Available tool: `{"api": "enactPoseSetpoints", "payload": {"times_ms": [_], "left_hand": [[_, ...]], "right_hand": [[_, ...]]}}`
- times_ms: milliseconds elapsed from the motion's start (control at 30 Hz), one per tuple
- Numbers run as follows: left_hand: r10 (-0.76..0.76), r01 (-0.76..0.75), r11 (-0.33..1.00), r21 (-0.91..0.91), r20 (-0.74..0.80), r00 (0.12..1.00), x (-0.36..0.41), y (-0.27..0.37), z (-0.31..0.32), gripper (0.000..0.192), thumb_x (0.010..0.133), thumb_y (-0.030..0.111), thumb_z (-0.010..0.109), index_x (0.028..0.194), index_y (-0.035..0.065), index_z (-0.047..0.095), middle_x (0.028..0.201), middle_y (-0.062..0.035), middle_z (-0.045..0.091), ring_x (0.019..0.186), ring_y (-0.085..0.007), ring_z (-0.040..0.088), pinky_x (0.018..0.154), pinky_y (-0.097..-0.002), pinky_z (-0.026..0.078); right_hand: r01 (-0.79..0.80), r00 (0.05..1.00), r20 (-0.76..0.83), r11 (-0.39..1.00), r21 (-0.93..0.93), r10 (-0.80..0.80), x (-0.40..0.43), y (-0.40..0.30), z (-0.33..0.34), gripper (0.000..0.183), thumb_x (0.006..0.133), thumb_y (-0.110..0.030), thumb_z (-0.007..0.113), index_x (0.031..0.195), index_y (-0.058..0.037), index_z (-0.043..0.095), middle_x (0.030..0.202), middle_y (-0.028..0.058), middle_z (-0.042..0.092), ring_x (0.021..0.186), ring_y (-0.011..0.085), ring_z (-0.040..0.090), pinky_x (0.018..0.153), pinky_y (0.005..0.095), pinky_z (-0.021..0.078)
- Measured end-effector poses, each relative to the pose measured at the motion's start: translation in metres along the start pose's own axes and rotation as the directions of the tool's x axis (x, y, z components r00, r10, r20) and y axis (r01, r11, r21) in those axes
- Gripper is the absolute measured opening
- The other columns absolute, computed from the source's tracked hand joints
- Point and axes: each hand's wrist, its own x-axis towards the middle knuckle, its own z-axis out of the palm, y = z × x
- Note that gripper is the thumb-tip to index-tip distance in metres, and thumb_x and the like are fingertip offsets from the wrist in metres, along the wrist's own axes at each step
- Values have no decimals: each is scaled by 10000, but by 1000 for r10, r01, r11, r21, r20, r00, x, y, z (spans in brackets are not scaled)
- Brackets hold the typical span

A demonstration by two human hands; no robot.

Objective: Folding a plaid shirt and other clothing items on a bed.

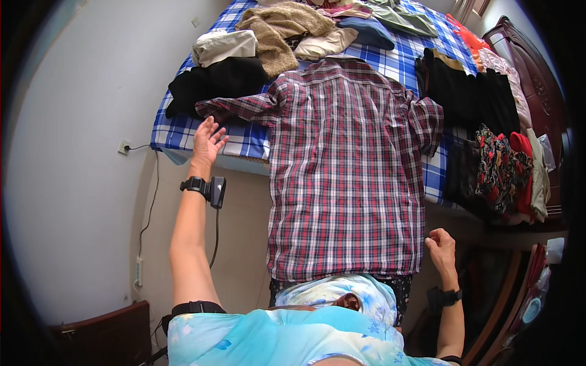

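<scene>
A red, navy and white plaid shirt [345, 174] lies back side up, its collar on the bed and its lower body reaching down to my waist. Its left sleeve [242, 109] stretches out sideways, while the right sleeve [425, 121] is bent downward. My left hand [208, 142] is just below the left cuff, palm up with fingers apart and nothing in it. Beside the shirt's lower right edge is my right hand [442, 247], its fingers curled in and no cloth visible in them. A small gap seems to separate it from the shirt.
Black cloth [219, 84], a tan fuzzy garment [284, 27] and other clothes lie on the blue checked bedspread [405, 68]. Folded black garments [467, 96] and a floral one [501, 169] line the right side. A cable [217, 238] hangs from my left wrist device [217, 192].
</scene>
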Motion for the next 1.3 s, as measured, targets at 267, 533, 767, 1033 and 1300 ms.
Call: {"api": "enactPoseSetpoints", "payload": {"times_ms": [267, 533, 767, 1033, 1300], "left_hand": [[-51, 39, 994, -106, -111, 993, 62, 22, 35, 877, 741, 422, 800, 1420, 126, 330, 1479, -142, 299, 1361, -346, 277, 1069, -548, 276], [414, -483, 868, 117, 365, 834, -18, 51, 122, 574, 804, 278, 757, 1277, 22, 557, 1239, -77, 581, 1161, -217, 534, 994, -370, 387], [-55, -816, 552, 174, 984, 172, -140, 11, 203, 543, 681, 243, 823, 1172, 90, 647, 1303, -156, 541, 1211, -319, 517, 991, -407, 455], [-231, -264, 545, 796, 445, 865, -153, -85, 30, 467, 736, 126, 741, 1143, -35, 577, 1045, -127, 634, 957, -222, 628, 838, -334, 510], [-666, 438, 638, 633, 169, 726, -234, -123, -28, 509, 781, 169, 749, 1202, -18, 534, 1007, -69, 657, 916, -155, 634, 826, -293, 507]], "right_hand": [[-7, 1000, 16, 999, 40, 7, 19, -17, -2, 167, 752, -59, 666, 859, 48, 596, 723, 151, 632, 651, 232, 622, 615, 336, 498], [-31, 987, 161, 990, 140, 8, 58, -78, 3, 119, 829, -81, 630, 848, 36, 615, 651, 87, 624, 599, 128, 606, 571, 273, 480], [-114, 951, 305, 854, 507, -54, 104, -116, 54, 222, 916, -175, 595, 1001, 30, 587, 845, 73, 636, 684, 123, 634, 633, 258, 532], [-314, 943, 257, 830, 461, 214, 103, -62, 61, 383, 864, -164, 629, 1168, 48, 534, 927, 110, 643, 672, 153, 653, 644, 269, 538], [53, 967, -249, 998, -16, -55, 111, -52, 50, 437, 716, -98, 714, 1116, 4, 569, 956, 169, 620, 888, 312, 611, 809, 373, 502]]}}
